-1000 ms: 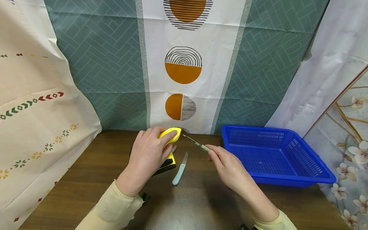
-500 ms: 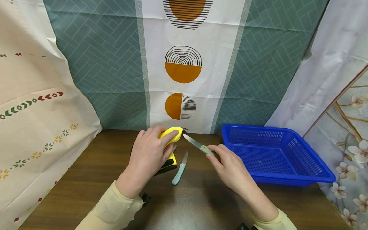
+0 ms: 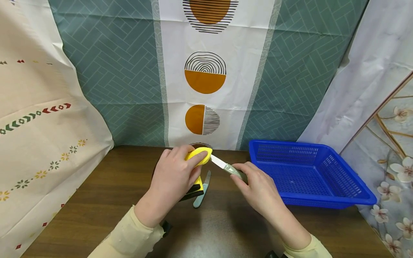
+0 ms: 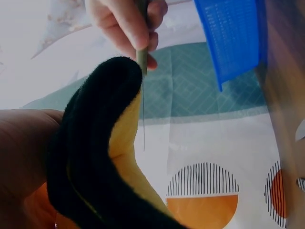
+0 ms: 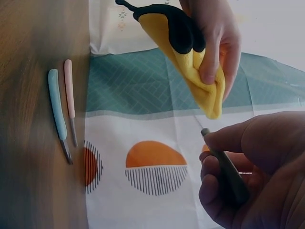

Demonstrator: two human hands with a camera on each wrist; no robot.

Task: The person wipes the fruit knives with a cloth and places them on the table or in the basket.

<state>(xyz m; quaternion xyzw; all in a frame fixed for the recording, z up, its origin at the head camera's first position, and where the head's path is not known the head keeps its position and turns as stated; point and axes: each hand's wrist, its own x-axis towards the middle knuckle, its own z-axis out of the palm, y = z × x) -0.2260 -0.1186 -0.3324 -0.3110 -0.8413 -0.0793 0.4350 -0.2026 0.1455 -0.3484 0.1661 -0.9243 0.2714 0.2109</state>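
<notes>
My left hand (image 3: 174, 177) grips a folded yellow cloth with black edging (image 3: 200, 154), thumb and fingers pinching its upper fold. Opposite it, my right hand (image 3: 260, 188) holds a small knife by its pale green handle (image 3: 235, 172). The blade (image 3: 218, 161) points left and up, and its tip overlaps the cloth's fold in the head view. From the right wrist, the cloth's yellow corner (image 5: 213, 107) hangs right by the thin blade. In the left wrist view, the black edging (image 4: 90, 119) fills the front, with the blade seen edge-on beside it.
On the brown wooden table (image 3: 109, 204) lie a light blue-handled knife (image 5: 57, 105) and a pink-handled knife (image 5: 69, 88), side by side. A blue perforated basket (image 3: 322, 205) stands at the right. Patterned fabric (image 3: 129, 89) hangs behind the table.
The green-handled knife has turned from edge-on to showing its flat side. My left hand has shifted right and slightly down with the cloth, to the blade's tip, partly covering the light blue-handled knife.
</notes>
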